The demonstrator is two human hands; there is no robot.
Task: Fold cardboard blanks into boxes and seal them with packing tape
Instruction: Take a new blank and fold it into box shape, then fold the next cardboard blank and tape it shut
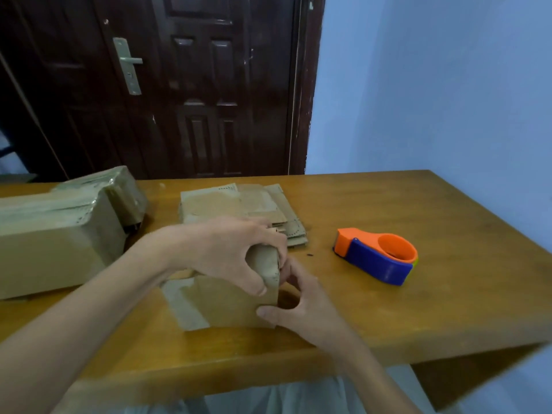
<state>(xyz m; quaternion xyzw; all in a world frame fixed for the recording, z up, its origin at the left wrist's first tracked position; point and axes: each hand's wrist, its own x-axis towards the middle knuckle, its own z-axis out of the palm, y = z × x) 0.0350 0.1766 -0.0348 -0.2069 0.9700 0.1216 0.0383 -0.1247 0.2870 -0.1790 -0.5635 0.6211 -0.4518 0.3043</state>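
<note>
A small brown cardboard box (218,303) stands near the table's front edge, with old tape on its left face. My left hand (230,252) reaches over its top and grips a folded end flap at the right side. My right hand (301,306) holds the box's right end, thumb on the lower corner, fingers by the open end. A stack of flat cardboard blanks (239,207) lies just behind the box. An orange and blue tape dispenser (378,255) rests on the table to the right, apart from both hands.
Two larger taped cardboard boxes (56,231) sit at the left of the wooden table (448,294). A dark door stands behind the table, a blue wall on the right. The table's right front corner is close to the dispenser.
</note>
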